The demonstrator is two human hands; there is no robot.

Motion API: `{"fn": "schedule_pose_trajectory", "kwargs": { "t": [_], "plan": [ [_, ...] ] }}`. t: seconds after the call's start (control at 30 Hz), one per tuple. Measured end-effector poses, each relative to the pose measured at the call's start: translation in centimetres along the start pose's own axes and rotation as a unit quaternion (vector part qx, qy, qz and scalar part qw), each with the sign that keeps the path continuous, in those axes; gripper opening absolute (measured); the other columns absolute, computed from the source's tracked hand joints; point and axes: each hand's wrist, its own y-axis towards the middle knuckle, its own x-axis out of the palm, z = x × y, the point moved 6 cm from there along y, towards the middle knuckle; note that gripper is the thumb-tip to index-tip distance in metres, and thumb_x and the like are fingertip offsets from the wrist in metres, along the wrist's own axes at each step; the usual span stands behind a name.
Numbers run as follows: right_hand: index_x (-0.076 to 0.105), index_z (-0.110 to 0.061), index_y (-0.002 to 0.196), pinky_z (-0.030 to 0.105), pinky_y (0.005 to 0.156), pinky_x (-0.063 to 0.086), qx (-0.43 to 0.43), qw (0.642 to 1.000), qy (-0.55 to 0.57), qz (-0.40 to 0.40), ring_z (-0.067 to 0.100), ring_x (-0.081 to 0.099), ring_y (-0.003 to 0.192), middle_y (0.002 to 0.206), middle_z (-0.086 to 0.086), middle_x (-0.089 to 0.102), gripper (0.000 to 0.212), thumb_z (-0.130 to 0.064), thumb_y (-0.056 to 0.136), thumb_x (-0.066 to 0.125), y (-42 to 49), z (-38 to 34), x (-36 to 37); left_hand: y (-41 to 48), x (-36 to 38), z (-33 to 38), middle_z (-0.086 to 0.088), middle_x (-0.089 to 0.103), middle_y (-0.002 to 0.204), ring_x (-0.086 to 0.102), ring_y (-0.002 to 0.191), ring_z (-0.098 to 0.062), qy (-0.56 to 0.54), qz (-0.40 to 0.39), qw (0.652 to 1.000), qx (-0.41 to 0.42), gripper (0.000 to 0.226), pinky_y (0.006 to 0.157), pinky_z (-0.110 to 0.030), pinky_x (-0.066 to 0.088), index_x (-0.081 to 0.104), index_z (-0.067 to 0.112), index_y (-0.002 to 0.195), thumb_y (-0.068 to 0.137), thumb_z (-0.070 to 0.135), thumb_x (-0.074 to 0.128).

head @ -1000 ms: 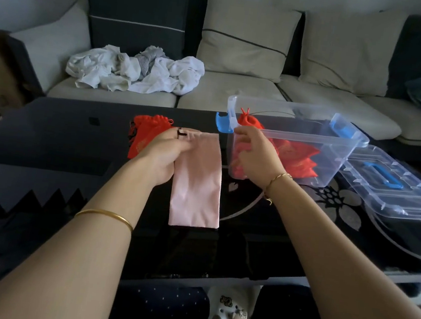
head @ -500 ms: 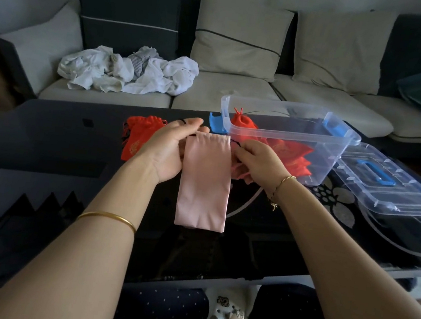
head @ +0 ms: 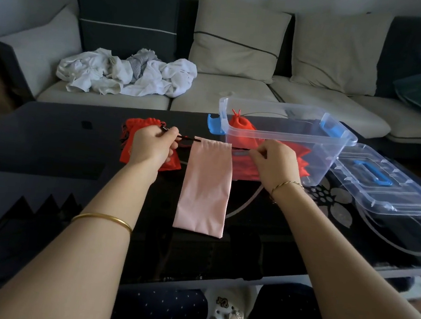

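We hold the long, flat pink fabric pouch (head: 205, 185) up over the black glass table (head: 47, 139) by its thin black drawstring (head: 187, 138). One cord end is in each hand, so that pulling outward can gather the mouth shut. Our left hand (head: 152, 148) has its grip pinched on the left end of the cord between thumb and forefinger, the other fingers curled under. Our right hand (head: 273, 165) pinches the right end in the same way. The hands are level and well apart, which keeps the cord taut and the top edge straight. The pouch hangs down between our wrists, and we cannot tell whether its lower edge touches the table. A crumpled red drawstring pouch (head: 135, 129) lies on the table just behind the left hand, probably waiting its turn. The clear plastic storage box with blue latches (head: 286, 136) stands open beside the right hand with more red pouches (head: 241, 127) inside. Its clear lid with a blue handle (head: 391, 189) is set aside to the right, so we judge that a closed pouch can go straight in.
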Motion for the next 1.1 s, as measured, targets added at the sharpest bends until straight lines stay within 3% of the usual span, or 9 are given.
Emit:
{"fn": "schedule_pose_trajectory", "kwargs": {
  "t": [0.07,0.13,0.27,0.4,0.5,0.6,0.7,0.93,1.1],
  "plan": [
    [0.057,-0.004,0.074,0.033,0.065,0.042,0.020,0.999,0.029,-0.030,0.022,0.049,0.069,0.071,0.004,0.054,0.026,-0.022,0.092,0.052,-0.1,0.1,0.4,0.0,0.1,-0.1,0.000,0.057,0.064,0.047,0.053,-0.011,0.029,0.005,1.000,0.002,0.030,0.051,-0.022,0.040,0.062,0.008,0.074,0.096,0.023,0.048],
    [0.052,-0.006,0.069,0.031,0.056,0.039,0.108,0.970,0.205,-0.072,0.019,0.044,0.057,0.061,0.003,0.047,0.025,-0.016,0.092,0.050,-0.3,1.3,1.0,0.2,-0.5,-0.5,-0.001,0.054,0.060,0.045,0.051,-0.014,0.046,0.043,0.998,-0.017,0.035,0.049,-0.023,0.036,0.057,0.009,0.067,0.096,0.023,0.044],
    [0.043,-0.013,0.063,0.018,0.039,0.032,0.354,0.739,0.565,-0.095,0.011,0.035,0.044,0.057,0.002,0.040,0.031,-0.011,0.094,0.045,-1.2,3.6,2.4,0.1,-1.5,-1.1,-0.001,0.057,0.062,0.050,0.052,-0.013,-0.085,0.108,0.983,-0.126,0.035,0.050,-0.021,0.038,0.048,0.013,0.066,0.098,0.024,0.041],
    [0.043,-0.011,0.060,0.012,0.036,0.034,0.414,0.677,0.602,-0.088,0.010,0.034,0.042,0.048,0.000,0.040,0.033,-0.012,0.093,0.045,-2.0,3.1,3.2,-0.4,1.1,0.3,-0.004,0.071,0.078,0.070,0.085,-0.017,-0.393,-0.041,0.906,-0.152,0.034,0.084,-0.030,0.051,0.039,0.017,0.071,0.102,0.029,0.033],
    [0.045,-0.011,0.059,0.014,0.038,0.039,0.406,0.649,0.639,-0.077,0.009,0.042,0.038,0.040,-0.001,0.044,0.033,-0.013,0.092,0.047,-2.0,2.3,3.0,-0.9,2.1,2.2,0.000,0.052,0.051,0.059,0.051,-0.014,-0.483,-0.120,0.858,-0.122,0.038,0.075,-0.036,0.056,0.039,0.015,0.066,0.101,0.029,0.037],
    [0.049,-0.010,0.063,0.016,0.039,0.044,0.348,0.652,0.671,-0.055,0.008,0.051,0.037,0.043,-0.001,0.051,0.030,-0.014,0.092,0.049,-1.1,1.1,2.1,-2.0,3.3,3.3,0.002,0.044,0.054,0.038,0.041,-0.008,-0.323,-0.176,0.926,-0.084,0.035,0.044,-0.021,0.045,0.046,0.013,0.067,0.099,0.025,0.044],
    [0.054,-0.010,0.066,0.015,0.041,0.045,0.273,0.681,0.677,-0.058,0.008,0.054,0.039,0.050,-0.001,0.059,0.030,-0.017,0.095,0.049,-0.6,-1.2,1.0,-2.7,4.4,3.6,-0.001,0.046,0.060,0.036,0.043,-0.006,-0.137,-0.228,0.964,-0.030,0.023,0.038,-0.015,0.030,0.058,0.006,0.074,0.094,0.017,0.054],
    [0.061,-0.010,0.072,0.031,0.063,0.046,0.130,0.805,0.575,-0.067,0.016,0.054,0.065,0.071,0.003,0.061,0.025,-0.021,0.093,0.054,-0.3,-4.6,0.1,-4.0,5.2,3.8,0.001,0.043,0.050,0.036,0.040,-0.006,0.016,-0.295,0.954,0.053,0.021,0.039,-0.015,0.029,0.065,0.001,0.079,0.079,0.022,0.072],
    [0.057,-0.011,0.078,0.021,0.044,0.032,0.207,0.830,0.487,-0.176,0.011,0.044,0.045,0.053,-0.001,0.054,0.029,-0.027,0.096,0.041,-1.0,-4.3,1.5,-3.5,4.9,3.2,0.003,0.051,0.054,0.040,0.042,-0.005,-0.034,-0.273,0.962,0.003,0.014,0.038,-0.014,0.032,0.064,0.006,0.077,0.087,0.016,0.063]
  ]
}}
